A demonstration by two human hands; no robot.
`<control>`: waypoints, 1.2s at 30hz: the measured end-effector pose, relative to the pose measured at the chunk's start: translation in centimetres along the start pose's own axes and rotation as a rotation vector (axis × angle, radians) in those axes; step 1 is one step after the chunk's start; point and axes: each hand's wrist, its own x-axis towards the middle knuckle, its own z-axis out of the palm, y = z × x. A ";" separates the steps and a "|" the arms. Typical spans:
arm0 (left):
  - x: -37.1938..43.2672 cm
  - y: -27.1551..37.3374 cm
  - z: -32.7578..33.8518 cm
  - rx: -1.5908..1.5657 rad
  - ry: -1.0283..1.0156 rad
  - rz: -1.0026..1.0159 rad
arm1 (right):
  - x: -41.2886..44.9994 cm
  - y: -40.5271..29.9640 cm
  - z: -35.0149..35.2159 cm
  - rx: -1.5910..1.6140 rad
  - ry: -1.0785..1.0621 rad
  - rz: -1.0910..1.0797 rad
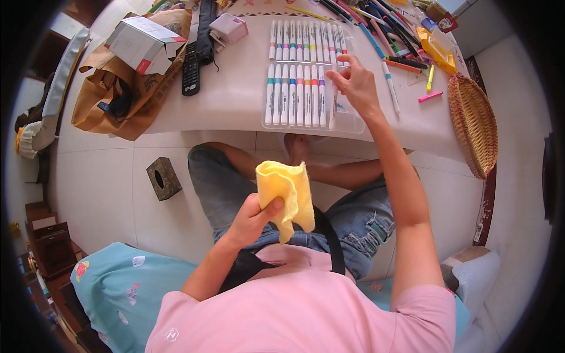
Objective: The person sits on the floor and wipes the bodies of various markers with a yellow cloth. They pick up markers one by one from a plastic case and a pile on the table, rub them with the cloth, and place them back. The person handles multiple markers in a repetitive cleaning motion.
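A folded yellow cloth (287,189) is gripped in my left hand (256,218), above my lap. Over the table, my right hand (353,81) has its thumb and fingers on the upper part of a white marker (333,106). That marker lies at the right end of the lower row in a clear plastic marker case (357,125). Several white markers with coloured bands fill both rows to its left and above. To the right of the case a single marker with a blue band (391,88) lies on the tablecloth.
Loose pens (388,31), a yellow wipes packet (435,48) and a woven basket (472,123) are at the right. At the left lie a remote control (191,73), a brown paper bag (95,117) and a white box (143,42). A tissue box (165,178) stands on the floor.
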 end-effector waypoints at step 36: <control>-0.5 -2.5 -1.4 -0.391 0.352 0.016 | -2.4 3.5 -6.5 -0.763 0.328 -0.168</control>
